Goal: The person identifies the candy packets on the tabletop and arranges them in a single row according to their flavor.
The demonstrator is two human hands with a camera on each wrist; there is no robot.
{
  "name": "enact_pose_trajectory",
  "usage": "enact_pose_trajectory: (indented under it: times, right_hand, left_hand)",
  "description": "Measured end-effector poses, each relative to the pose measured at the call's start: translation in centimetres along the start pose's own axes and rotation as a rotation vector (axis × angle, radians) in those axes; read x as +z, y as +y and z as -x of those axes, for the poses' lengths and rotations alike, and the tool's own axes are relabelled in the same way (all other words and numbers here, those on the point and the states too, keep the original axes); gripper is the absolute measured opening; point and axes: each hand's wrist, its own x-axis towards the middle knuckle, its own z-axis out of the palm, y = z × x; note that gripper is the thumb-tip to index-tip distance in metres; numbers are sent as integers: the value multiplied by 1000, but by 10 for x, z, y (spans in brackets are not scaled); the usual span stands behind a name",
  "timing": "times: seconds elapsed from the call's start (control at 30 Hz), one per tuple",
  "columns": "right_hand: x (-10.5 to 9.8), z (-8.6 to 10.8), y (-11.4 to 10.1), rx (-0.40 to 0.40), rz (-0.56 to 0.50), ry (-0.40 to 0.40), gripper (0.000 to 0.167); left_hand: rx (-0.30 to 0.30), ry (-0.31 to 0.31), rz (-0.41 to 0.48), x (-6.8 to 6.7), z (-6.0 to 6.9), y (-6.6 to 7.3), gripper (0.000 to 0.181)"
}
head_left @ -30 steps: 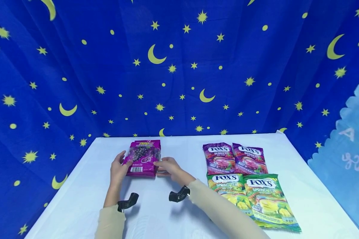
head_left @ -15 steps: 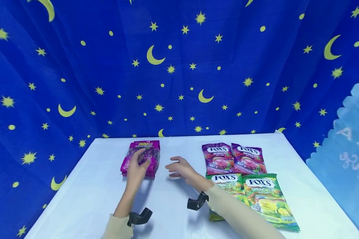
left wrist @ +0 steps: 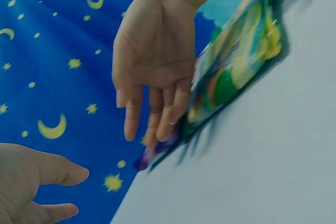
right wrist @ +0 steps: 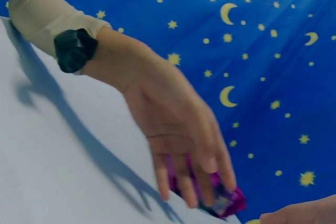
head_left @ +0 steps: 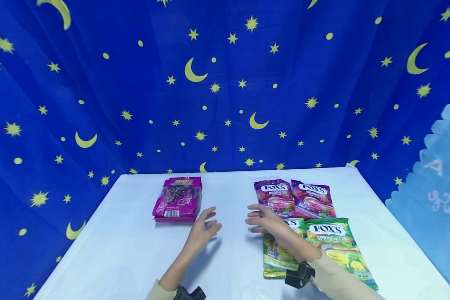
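Note:
My left hand (head_left: 202, 231) is over the white table, just right of a magenta grape candy bag (head_left: 178, 198) and apart from it. Another magenta edge shows beneath that bag, so more than one may be stacked. My right hand (head_left: 271, 225) hovers above the left green Fox's Spring Tea bag (head_left: 281, 258), its fingers loosely spread. In the left wrist view the right hand (left wrist: 155, 51) has nothing in its palm. The right wrist view shows the left hand (right wrist: 173, 114) equally bare, fingers pointing down. Right of the covered bag lies a second Spring Tea bag (head_left: 335, 250).
Two purple Fox's Berries bags (head_left: 273, 196) lie side by side behind the green ones. A blue curtain (head_left: 225, 104) with moons and stars hangs behind the white table (head_left: 108, 250). Light blue cloth (head_left: 435, 196) hangs at the right.
Both hands have let go of the magenta bags and moved right. The left hand pressed on the top bag half a second ago. The magenta bags now lie slightly askew.

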Motion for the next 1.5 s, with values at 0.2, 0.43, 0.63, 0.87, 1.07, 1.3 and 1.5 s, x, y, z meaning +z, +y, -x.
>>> enact_pose_trajectory:
  times: [0.2, 0.43, 0.63, 0.87, 1.07, 1.3, 1.5]
  right_hand:
    - [-25, 21, 4, -7, 1, 12, 63]
    - [-40, 46, 5, -21, -42, 13, 66]
    - [-61, 67, 6, -9, -45, 19, 65]
    - [-92, 93, 9, 41, -26, 110, 67]
    - [-102, 99, 12, 63, 91, 147, 68]
    - [-105, 101, 16, 121, 310, 198, 73]
    - [-106, 102, 15, 146, 333, 154, 72]
  left_hand:
    - [-59, -113, 87, 25, 4, 0, 63]
    - [-126, -144, 143, 43, 6, -1, 66]
    - [-192, -181, 181, 56, 10, 0, 67]
    - [-248, -228, 215, 69, 15, 2, 66]
    - [-262, -257, 255, 79, 14, 3, 65]
    - [-282, -302, 321, 90, 14, 2, 56]
    - [-295, -330, 377, 93, 14, 3, 57]
